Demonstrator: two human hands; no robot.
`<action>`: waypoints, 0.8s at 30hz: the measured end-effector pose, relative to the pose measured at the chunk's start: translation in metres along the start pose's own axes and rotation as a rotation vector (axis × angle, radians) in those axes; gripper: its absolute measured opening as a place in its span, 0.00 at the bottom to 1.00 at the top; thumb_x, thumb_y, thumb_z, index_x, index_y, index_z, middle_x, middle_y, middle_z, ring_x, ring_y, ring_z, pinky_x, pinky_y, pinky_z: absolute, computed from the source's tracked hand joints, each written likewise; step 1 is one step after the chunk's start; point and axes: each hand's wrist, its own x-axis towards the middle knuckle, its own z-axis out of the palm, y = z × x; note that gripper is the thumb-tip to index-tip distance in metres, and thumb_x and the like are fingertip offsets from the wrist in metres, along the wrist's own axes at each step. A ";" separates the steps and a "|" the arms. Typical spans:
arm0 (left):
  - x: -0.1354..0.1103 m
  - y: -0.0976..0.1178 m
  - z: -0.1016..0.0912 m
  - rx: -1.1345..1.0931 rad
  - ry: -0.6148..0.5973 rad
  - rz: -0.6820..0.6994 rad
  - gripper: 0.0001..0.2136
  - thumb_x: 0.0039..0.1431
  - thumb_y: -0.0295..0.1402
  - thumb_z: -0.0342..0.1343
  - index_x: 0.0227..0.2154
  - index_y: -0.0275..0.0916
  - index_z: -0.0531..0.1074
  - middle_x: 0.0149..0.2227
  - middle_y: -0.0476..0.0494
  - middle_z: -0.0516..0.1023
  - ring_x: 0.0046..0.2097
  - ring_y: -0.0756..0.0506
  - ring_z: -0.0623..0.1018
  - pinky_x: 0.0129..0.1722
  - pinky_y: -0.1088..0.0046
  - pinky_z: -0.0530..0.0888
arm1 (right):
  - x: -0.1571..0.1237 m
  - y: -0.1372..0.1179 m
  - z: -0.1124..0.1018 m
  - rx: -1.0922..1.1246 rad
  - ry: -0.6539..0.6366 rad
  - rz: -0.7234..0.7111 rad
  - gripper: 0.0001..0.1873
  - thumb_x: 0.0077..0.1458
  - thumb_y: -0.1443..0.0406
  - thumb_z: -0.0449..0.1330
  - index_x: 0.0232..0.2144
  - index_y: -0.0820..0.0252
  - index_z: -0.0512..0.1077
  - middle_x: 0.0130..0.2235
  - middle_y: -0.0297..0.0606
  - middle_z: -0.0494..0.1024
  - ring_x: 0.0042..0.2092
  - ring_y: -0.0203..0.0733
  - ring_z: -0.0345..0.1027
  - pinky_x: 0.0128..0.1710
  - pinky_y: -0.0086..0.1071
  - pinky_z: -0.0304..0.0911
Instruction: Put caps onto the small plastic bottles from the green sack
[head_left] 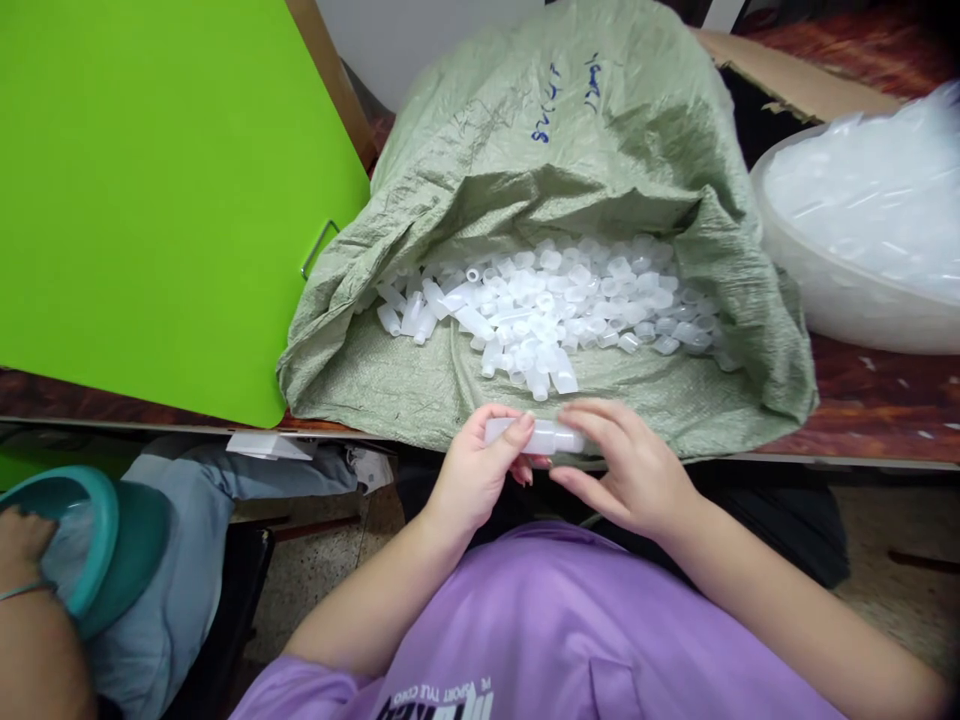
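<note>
My left hand [484,465] is closed around a small translucent white plastic tube [544,437], thumb on top. The tube lies level, just in front of the sack's mouth, and a step in its outline shows near its middle. My right hand [626,465] is at the tube's right end, thumb and fingers spread apart around it; its fingertips are slightly blurred. Beyond my hands, a pale green woven sack [465,215] lies open towards me. Many similar white plastic pieces [540,310] spill in a heap inside its mouth.
A bright green board [165,200] with a metal handle stands left of the sack. A large tub [847,290] heaped with translucent pieces is at right. At lower left, another person's hand [22,545] reaches into a teal basin [139,540]. The table edge runs before me.
</note>
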 end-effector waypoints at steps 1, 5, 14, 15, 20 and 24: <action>-0.001 0.000 0.000 0.003 -0.013 0.005 0.13 0.50 0.41 0.59 0.31 0.37 0.65 0.19 0.52 0.73 0.19 0.53 0.70 0.20 0.80 0.67 | 0.001 -0.001 0.000 -0.010 0.003 -0.022 0.17 0.54 0.55 0.55 0.38 0.62 0.69 0.36 0.44 0.73 0.39 0.45 0.67 0.38 0.37 0.62; -0.006 0.002 0.000 0.034 -0.113 0.003 0.12 0.49 0.39 0.60 0.31 0.36 0.67 0.21 0.48 0.75 0.22 0.52 0.73 0.22 0.78 0.69 | 0.005 -0.008 0.001 0.337 -0.203 0.193 0.24 0.61 0.55 0.43 0.19 0.60 0.65 0.18 0.33 0.64 0.21 0.34 0.58 0.22 0.29 0.56; -0.006 0.004 -0.002 0.010 -0.075 -0.006 0.14 0.49 0.42 0.60 0.29 0.37 0.65 0.16 0.52 0.71 0.17 0.54 0.69 0.17 0.81 0.64 | 0.001 0.003 -0.003 -0.177 0.114 -0.170 0.13 0.49 0.54 0.59 0.33 0.56 0.70 0.34 0.41 0.74 0.35 0.43 0.66 0.36 0.36 0.61; -0.006 0.004 -0.001 0.001 -0.100 -0.031 0.14 0.48 0.42 0.60 0.28 0.37 0.65 0.15 0.53 0.70 0.16 0.54 0.68 0.16 0.82 0.63 | 0.001 0.005 -0.004 -0.199 0.120 -0.263 0.10 0.49 0.55 0.59 0.30 0.55 0.70 0.31 0.39 0.74 0.33 0.41 0.65 0.33 0.35 0.60; -0.012 0.000 0.003 -0.099 -0.236 -0.072 0.14 0.47 0.40 0.62 0.28 0.37 0.64 0.15 0.53 0.70 0.16 0.54 0.69 0.16 0.81 0.66 | 0.006 0.000 -0.003 -0.064 0.134 -0.348 0.14 0.51 0.57 0.52 0.17 0.55 0.62 0.20 0.36 0.67 0.23 0.37 0.56 0.24 0.34 0.52; -0.015 -0.007 0.001 -0.147 -0.232 -0.032 0.15 0.47 0.38 0.62 0.31 0.37 0.64 0.20 0.49 0.74 0.21 0.50 0.74 0.22 0.76 0.71 | 0.009 -0.011 0.009 0.308 0.086 -0.161 0.16 0.54 0.61 0.47 0.16 0.56 0.57 0.17 0.33 0.60 0.21 0.35 0.54 0.22 0.32 0.51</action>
